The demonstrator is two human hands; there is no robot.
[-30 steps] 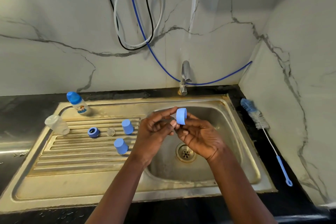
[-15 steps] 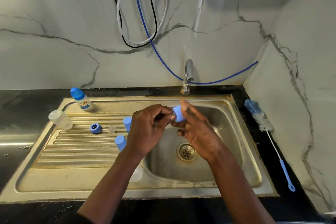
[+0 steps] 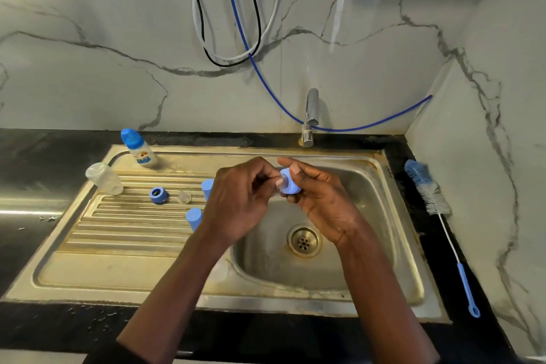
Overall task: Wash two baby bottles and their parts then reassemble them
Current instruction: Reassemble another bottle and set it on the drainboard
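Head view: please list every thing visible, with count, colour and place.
steel sink with drainboard: one, yellowish, in black counter
chrome tap: one, silver, behind basin
capped baby bottle: one, white and blue, drainboard's back left
clear plastic bottle body: one, transparent, drainboard's left edge
blue screw ring: one, blue, mid drainboard
small clear teat: one, transparent, right of that ring
blue plastic caps: two, blue, drainboard, by left wrist
bottle brush: one, blue-white, counter right of sink
wall hoses: three, white, black, blue, above tap
second blue ring: one, blue, held over basin
left hand: pinches second ring
right hand: grips second ring
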